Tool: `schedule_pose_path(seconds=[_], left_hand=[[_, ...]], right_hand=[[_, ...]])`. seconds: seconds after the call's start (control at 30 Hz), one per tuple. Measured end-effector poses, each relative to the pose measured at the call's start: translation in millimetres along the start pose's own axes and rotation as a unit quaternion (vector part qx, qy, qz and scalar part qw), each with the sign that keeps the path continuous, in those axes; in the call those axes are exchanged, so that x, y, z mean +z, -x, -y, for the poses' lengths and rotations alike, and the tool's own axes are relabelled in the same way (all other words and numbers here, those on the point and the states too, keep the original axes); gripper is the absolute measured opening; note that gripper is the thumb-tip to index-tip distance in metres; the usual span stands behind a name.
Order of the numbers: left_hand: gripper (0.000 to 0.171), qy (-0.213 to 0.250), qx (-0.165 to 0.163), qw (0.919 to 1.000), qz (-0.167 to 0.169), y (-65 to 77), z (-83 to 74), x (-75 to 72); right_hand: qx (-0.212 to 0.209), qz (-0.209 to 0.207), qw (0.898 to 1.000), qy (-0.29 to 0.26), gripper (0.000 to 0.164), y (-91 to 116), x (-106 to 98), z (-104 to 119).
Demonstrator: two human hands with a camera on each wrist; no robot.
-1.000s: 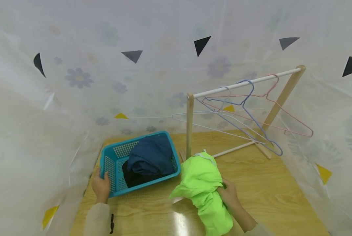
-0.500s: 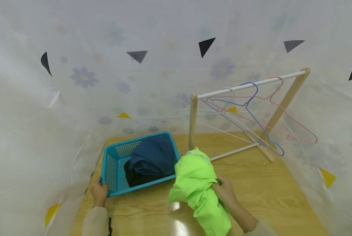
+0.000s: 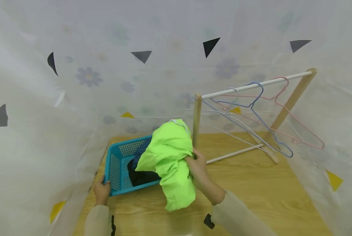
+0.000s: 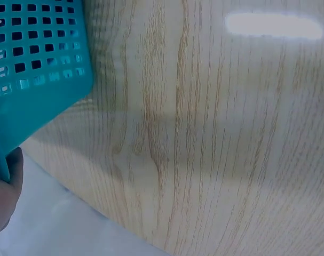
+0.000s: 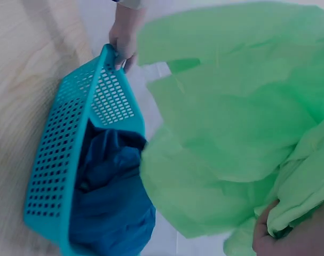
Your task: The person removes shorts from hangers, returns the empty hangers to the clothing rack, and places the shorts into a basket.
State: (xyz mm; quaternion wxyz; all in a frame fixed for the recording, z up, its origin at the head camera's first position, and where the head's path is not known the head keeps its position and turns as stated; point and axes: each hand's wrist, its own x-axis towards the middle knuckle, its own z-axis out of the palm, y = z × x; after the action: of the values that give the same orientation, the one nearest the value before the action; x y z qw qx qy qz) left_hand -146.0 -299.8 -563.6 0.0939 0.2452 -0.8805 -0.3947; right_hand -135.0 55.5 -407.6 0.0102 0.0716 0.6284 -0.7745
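Observation:
My right hand (image 3: 200, 170) grips a crumpled neon green garment (image 3: 174, 154) with a white drawstring at its top end. The garment hangs above the right part of the blue plastic basket (image 3: 114, 175) and hides that side in the head view. With fingers and thumb, my left hand (image 3: 102, 190) holds the basket's rim at the near left corner. Inside the basket lie a dark blue cloth (image 5: 113, 197) and a black cloth (image 3: 140, 177). In the left wrist view, only part of the left hand (image 4: 4, 194) shows, at the basket's edge.
A wooden rack (image 3: 197, 121) with a white bar stands right of the basket. White, blue (image 3: 292, 153) and pink (image 3: 322, 147) hangers hang from it. Everything stands on a wood-grain table (image 3: 252, 196), with a translucent plastic sheet (image 3: 164, 82) around it.
My right hand has lifted the green garment and carried it left, from beside the basket to over it. The left hand keeps its hold on the basket rim.

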Motion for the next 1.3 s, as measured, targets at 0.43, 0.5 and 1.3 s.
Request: schedule_pose_path(seconds=[0.43,0.5,1.3], left_hand=[[0.047,0.036,0.031,0.9988,-0.011,-23.5,41.2,24.0],[0.046,0.038,0.051,0.9977,-0.021,-25.1,47.0,29.3],[0.050,0.047,0.121,0.9903,-0.050,-58.1,119.6,79.9]], right_hand=[[-0.056,-0.121,0.991,-0.030,0.053,-64,70,-24],[-0.054,-0.145,0.988,-0.016,0.052,-69,70,-35],[-0.045,0.338,0.876,0.341,0.049,-50,45,-129]])
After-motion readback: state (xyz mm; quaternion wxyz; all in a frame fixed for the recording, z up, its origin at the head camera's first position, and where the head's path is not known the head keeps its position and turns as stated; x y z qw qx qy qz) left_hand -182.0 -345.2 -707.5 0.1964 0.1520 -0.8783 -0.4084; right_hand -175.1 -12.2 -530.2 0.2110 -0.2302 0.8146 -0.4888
